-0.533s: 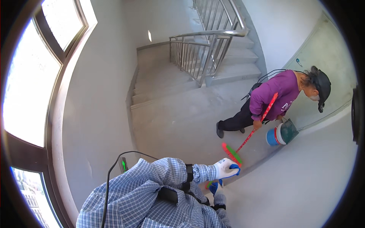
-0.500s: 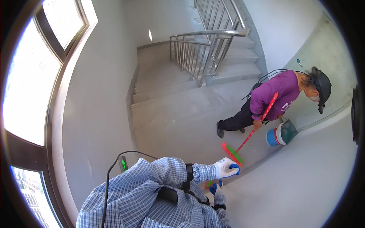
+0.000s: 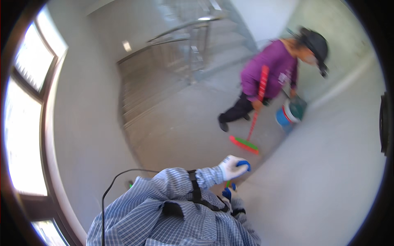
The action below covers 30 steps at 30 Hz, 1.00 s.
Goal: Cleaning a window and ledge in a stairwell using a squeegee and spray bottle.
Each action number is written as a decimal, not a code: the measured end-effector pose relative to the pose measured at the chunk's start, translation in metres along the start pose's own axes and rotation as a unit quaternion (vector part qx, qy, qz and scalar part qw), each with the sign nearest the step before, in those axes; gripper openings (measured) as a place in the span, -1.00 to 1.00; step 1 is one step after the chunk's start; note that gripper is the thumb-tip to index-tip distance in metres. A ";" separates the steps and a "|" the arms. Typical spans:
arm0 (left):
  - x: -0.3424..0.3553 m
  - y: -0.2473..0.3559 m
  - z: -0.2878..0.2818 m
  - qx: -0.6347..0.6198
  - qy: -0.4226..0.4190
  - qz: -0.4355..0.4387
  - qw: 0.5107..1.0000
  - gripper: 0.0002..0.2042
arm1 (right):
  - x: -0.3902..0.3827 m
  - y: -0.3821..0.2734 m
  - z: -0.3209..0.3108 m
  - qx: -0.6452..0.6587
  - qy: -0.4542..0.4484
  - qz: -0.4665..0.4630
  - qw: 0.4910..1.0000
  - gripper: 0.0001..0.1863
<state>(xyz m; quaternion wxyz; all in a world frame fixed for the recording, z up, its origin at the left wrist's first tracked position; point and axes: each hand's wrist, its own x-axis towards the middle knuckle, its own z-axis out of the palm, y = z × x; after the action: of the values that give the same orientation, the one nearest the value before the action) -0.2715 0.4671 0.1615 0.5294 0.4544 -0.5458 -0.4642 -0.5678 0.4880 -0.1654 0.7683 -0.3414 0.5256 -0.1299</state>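
Note:
Both my hands wear white gloves with blue palms and fingertips. My left hand is raised in front of me, fingers curled closed; whatever they may hold does not show. Just below it in the picture, my right hand is partly hidden by my body, its fingers also bent closed. A small green piece shows beside the right hand, too little of it to name. Farther off, another person in a purple top grips a broom with a red handle and red-green head, its bristles at the floor.
By the person's other hand are a blue-and-white bucket and a dark green dustpan-like thing. Stairs drop away at the left; a metal railing stands beyond. A bare wall runs close on my right.
The view has swung, blurring the far scene. The other person's broom head has turned flatter to the view. My hands keep much the same closed pose, slightly shifted left.

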 end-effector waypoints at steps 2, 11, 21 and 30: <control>-0.014 -0.012 -0.013 0.018 0.023 -0.016 0.999 -0.84 | -0.006 -0.030 0.050 0.153 0.098 0.052 0.982 -0.34; -0.008 -0.005 0.016 -0.043 -0.037 -0.030 0.998 -0.76 | 0.012 -0.065 0.079 -0.519 0.207 -0.354 0.750 0.01; -0.025 -0.030 0.016 -0.028 -0.056 -0.023 0.998 -0.78 | 0.046 -0.077 0.108 -0.357 0.185 -0.360 0.842 -0.68; -0.025 -0.029 0.015 -0.020 -0.049 0.007 0.999 -0.80 | 0.007 -0.100 0.117 -0.301 0.139 -0.285 0.899 -0.64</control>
<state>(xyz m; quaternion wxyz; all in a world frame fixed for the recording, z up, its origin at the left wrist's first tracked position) -0.2856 0.4872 0.1291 0.5147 0.4164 -0.5647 -0.4928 -0.4443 0.4562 -0.0795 0.4786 -0.6699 0.5208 -0.2254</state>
